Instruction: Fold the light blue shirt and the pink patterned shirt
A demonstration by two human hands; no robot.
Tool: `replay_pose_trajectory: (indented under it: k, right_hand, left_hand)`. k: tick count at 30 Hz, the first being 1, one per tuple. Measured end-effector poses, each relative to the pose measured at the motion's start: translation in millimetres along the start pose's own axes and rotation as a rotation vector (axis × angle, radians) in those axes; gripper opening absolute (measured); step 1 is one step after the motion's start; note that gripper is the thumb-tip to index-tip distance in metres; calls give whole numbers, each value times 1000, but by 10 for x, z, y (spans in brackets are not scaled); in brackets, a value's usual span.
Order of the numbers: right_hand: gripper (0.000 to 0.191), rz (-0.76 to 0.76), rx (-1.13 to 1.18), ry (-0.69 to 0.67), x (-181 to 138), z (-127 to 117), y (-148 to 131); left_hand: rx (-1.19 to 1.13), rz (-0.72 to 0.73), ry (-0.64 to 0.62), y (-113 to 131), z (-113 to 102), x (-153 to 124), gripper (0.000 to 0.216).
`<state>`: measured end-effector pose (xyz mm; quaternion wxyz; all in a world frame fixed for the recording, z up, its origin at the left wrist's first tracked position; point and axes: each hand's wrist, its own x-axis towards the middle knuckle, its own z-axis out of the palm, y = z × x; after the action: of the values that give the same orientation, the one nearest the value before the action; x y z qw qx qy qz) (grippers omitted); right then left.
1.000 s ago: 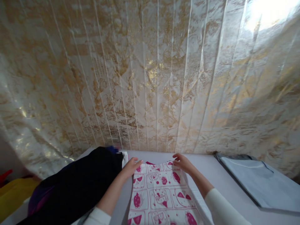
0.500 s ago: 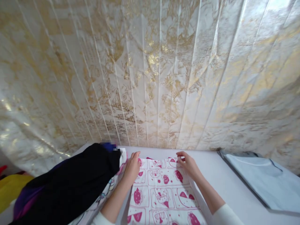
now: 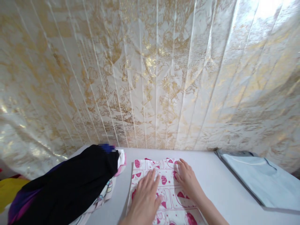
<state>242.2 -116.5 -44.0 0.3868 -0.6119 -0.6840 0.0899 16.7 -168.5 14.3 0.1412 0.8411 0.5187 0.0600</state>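
A folded white garment with a pink cartoon print (image 3: 168, 192) lies on the white table in front of me. My left hand (image 3: 145, 195) rests flat over its left and middle part, fingers stretched out and pointing away from me. Along the far right edge of the cloth lies my right hand (image 3: 187, 178), fingers extended and slightly bent on the fabric. Neither hand grips the cloth. The near end of the garment runs out of view at the bottom.
To the left is a heap of clothes, with a black garment (image 3: 72, 184) on top and a yellow one (image 3: 12, 190) at its side. Folded light-blue clothing (image 3: 269, 179) lies at the right on the white table (image 3: 208, 175). Behind hangs a shiny gold-patterned curtain (image 3: 150, 78).
My left hand has moved from the far left corner onto the middle of the printed cloth and flattened. My right hand has shifted slightly nearer, from the far corner onto the right edge.
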Motion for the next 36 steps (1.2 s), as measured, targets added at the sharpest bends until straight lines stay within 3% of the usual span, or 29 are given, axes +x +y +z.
replay_pose_trajectory:
  k: [3, 6, 9, 14, 19, 23, 26, 30, 33, 36]
  right_hand:
    - [44, 181, 150, 7, 334, -32, 60]
    - [43, 228, 211, -18, 536, 3, 74]
    - [33, 226, 263, -60, 602, 38, 47]
    - [21, 173, 374, -136, 648, -66, -28]
    - [26, 133, 426, -113, 729, -146, -36]
    - [19, 135, 351, -63, 732, -44, 47]
    - [23, 122, 277, -68, 720, -8, 120]
    - [25, 66, 167, -111, 723, -49, 149]
    - [18, 14, 64, -148, 719, -48, 106]
    - [11, -34, -17, -161, 727, -44, 31]
  left_hand:
    - [104, -261, 188, -312, -229, 240, 57]
    - [95, -400, 243, -600, -356, 479, 52]
    - [46, -381, 241, -755, -372, 609, 38]
    - [-78, -318, 252, -799, -442, 607, 20]
    - [-217, -240, 313, -894, -574, 624, 15]
    - [-187, -269, 318, -950, -517, 693, 23]
    - [-102, -295, 315, -810, -469, 672, 36]
    - [-37, -203, 269, -280, -378, 455, 47]
    - [-55, 36, 65, 124, -146, 246, 54]
    - [-108, 224, -104, 262, 143, 139, 63]
